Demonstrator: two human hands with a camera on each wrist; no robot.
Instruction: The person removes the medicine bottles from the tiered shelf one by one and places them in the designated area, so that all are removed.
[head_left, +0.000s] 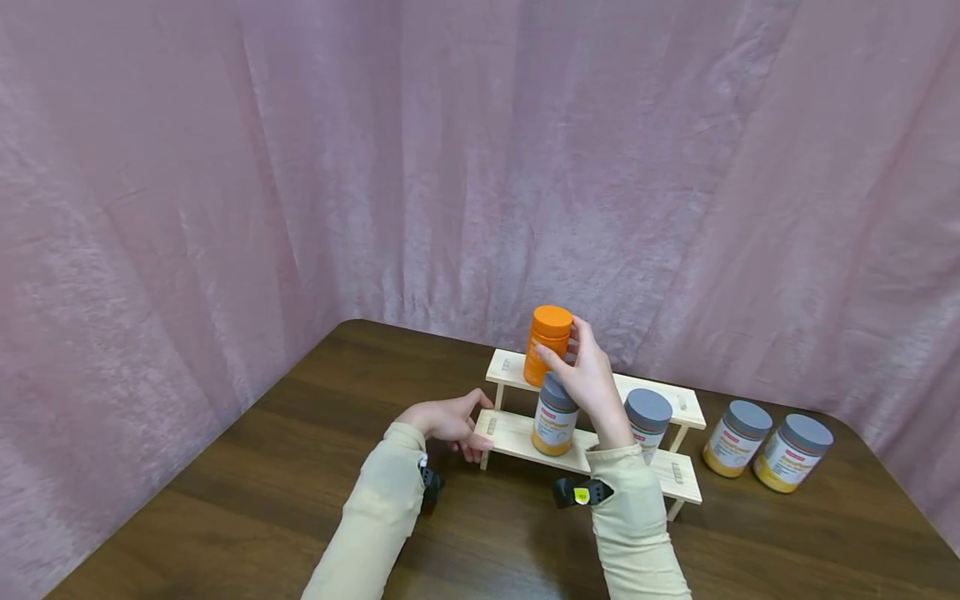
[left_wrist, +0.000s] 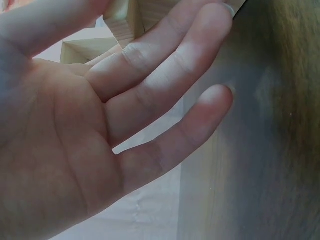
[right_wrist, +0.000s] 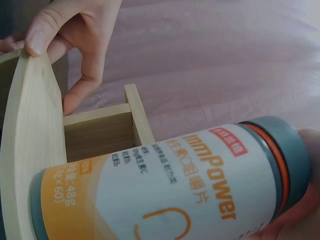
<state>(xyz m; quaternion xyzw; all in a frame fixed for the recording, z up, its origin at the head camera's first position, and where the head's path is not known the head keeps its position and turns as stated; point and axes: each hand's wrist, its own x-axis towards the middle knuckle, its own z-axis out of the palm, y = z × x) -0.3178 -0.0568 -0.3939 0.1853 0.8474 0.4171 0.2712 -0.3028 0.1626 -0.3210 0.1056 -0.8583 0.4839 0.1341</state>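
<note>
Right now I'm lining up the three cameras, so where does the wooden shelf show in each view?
Head: the wooden shelf stands right of centre, below mid-height.
Left wrist: only parts show, near the top, partly behind the fingers.
Right wrist: it runs down the left side, with more wood above the jar.
Shared landmark: the left hand.

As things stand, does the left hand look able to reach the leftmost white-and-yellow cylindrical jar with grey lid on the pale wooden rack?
Likely yes: bare board lies between the left hand and that jar, though it would first need to release the rack.
</note>
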